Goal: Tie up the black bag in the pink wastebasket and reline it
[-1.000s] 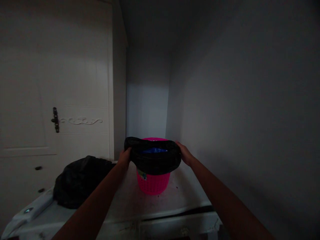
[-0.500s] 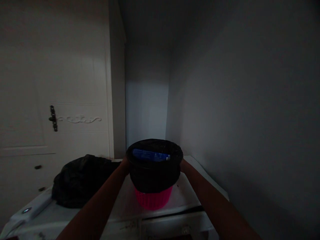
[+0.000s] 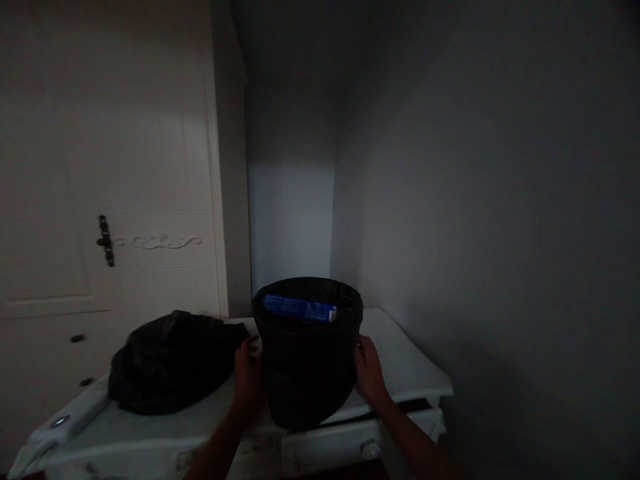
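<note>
A bin covered by a black plastic bag [image 3: 307,373] stands upright on the white dresser top, the bag folded over its rim. Inside its mouth lies a blue box [image 3: 300,309], slightly tilted. At the bin's left side is my left hand [image 3: 247,373], fingers curled near the bag. My right hand [image 3: 369,370] grips the bag on the right side, its fingertips partly hidden against the plastic. Whether the left fingers pinch the plastic is too dark to tell.
A crumpled black bag [image 3: 173,363] lies on the dresser [image 3: 395,353] to the left. Behind stands a white wardrobe [image 3: 160,167] with a dark handle. A grey wall rises at the right. The dresser's front drawer [image 3: 335,450] is slightly open.
The black bag now reaches down over the bin's pink lower part, which no longer shows. Both hands have moved lower along its sides.
</note>
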`<move>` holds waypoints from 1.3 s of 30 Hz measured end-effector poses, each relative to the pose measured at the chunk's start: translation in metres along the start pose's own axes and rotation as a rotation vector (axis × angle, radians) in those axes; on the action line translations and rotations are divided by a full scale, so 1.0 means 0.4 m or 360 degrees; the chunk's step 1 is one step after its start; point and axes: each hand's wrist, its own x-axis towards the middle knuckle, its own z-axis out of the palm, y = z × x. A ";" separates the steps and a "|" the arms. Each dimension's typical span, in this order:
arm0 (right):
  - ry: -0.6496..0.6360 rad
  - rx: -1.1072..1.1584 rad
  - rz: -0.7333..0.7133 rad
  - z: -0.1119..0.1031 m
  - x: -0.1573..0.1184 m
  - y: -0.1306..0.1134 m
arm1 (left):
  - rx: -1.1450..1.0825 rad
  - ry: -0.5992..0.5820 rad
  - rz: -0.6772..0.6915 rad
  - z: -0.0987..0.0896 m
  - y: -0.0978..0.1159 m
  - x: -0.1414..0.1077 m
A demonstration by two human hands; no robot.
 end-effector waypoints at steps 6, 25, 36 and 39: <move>-0.0306 0.0174 -0.0070 0.000 -0.051 0.034 | -0.0070 -0.0203 0.0032 0.008 0.004 -0.044; -0.0342 -0.0468 0.0082 0.014 -0.026 0.012 | 0.0312 -0.0467 0.0037 0.012 -0.019 -0.028; -0.0353 -0.0533 0.0087 0.019 -0.025 0.029 | 0.0521 -0.0575 0.0172 0.015 -0.062 -0.011; -0.0352 -0.0563 0.0087 0.023 -0.024 0.034 | 0.0569 -0.0593 0.0220 0.017 -0.084 -0.003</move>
